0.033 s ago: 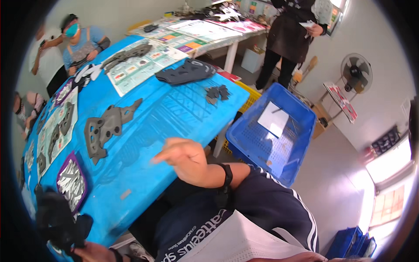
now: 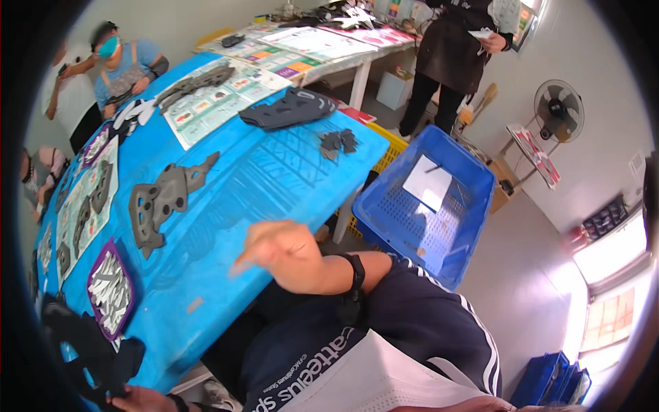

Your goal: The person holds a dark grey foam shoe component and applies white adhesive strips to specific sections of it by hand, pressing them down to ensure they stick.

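My left hand (image 2: 143,399) is at the lower left, its fingers closed on the edge of a flat black foam-like piece (image 2: 88,350) with cut-out openings. The piece spreads over the table's near-left corner. My right hand (image 2: 283,253) hovers over the near table edge, empty of anything I can make out. Its fingers are curled together and the tips are blurred. Beside the black piece lies a purple-rimmed basket (image 2: 132,302) full of white and grey strips. A grey piece with holes (image 2: 165,199) rests farther up the blue-covered table (image 2: 226,233).
A blue plastic crate (image 2: 371,213) with a white sheet inside stands right of the table. A dark stacked shape (image 2: 288,110) and small dark scraps (image 2: 336,143) lie toward the table's far end. Several people are around; one in a dark apron (image 2: 449,62) stands beyond the crate.
The black piece in my left hand has tilted or spread, showing more of its openings. My right hand has dipped slightly, its fingertips moving down and left. The view has shifted a little.
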The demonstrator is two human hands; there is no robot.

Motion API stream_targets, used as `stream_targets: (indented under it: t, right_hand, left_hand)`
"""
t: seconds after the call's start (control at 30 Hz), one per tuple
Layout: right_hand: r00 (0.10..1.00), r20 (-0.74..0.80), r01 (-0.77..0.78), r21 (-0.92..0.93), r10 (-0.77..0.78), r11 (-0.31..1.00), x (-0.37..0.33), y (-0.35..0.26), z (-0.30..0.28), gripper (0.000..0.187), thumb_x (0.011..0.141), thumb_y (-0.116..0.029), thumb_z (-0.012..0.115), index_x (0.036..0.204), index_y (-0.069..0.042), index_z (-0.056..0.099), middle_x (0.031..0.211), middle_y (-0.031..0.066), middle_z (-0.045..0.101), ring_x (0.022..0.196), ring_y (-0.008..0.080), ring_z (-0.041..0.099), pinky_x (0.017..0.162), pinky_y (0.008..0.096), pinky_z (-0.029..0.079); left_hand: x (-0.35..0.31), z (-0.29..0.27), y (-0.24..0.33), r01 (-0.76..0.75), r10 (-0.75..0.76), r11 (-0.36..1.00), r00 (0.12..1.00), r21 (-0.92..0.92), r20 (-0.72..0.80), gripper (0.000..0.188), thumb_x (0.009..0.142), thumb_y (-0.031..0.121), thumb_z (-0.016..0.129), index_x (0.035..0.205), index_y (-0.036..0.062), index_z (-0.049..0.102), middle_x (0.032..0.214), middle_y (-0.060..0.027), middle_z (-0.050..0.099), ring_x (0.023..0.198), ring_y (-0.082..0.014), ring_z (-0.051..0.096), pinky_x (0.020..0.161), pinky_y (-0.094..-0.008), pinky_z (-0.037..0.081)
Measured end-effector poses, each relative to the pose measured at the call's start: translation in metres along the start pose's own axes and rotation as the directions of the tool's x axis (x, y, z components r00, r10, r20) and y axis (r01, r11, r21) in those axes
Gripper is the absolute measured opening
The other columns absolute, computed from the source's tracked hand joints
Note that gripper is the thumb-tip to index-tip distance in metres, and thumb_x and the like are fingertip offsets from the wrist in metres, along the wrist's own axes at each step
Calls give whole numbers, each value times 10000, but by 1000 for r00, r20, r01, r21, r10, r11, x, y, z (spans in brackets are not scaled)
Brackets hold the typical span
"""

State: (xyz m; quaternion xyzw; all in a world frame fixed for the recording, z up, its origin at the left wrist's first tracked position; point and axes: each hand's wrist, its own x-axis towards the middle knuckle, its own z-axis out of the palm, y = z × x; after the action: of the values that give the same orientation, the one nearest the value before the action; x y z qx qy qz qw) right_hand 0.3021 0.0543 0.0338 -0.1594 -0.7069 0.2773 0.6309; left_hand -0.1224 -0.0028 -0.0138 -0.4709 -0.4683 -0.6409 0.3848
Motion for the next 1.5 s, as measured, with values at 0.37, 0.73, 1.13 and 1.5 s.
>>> stream_targets:
  t: [0.37,0.73,1.13,1.5]
  right_hand:
    - [808,-568,240,75,-156,968,7,-33,-55,331,952,-217,503,799,48,630,646,85,494,525,126,443,493,254,332]
    - [907,197,418,-523,-372,742,-2,-2,-11,599,727,49,615,1284,-75,434,1143,178,536,625,235,557,507,342,462]
    - [991,-93,34,-521,-97,853,4,5,42,759,717,70,470,1375,186,112,604,83,521,463,214,508,457,303,421]
    - [974,-227,-16,-137,-15,990,5,12,0,286,896,-146,518,1057,85,564,603,38,509,581,141,500,568,260,396]
  left_hand:
    - [17,6,104,555,-483,637,828,-535,284,137,920,30,532,904,-92,594,842,-120,618,647,-172,554,570,-283,451]
    - [-9,-9,89,577,-443,654,816,-489,370,171,910,83,578,924,-83,617,770,-128,641,643,-156,576,556,-253,460]
    - [-35,27,99,819,-751,526,574,-229,327,252,905,118,601,985,-118,641,937,-126,668,779,-148,603,673,-263,486]
    - [-44,18,90,720,-602,548,693,-426,397,256,900,114,590,1029,-106,612,892,-113,654,730,-168,597,667,-265,474]
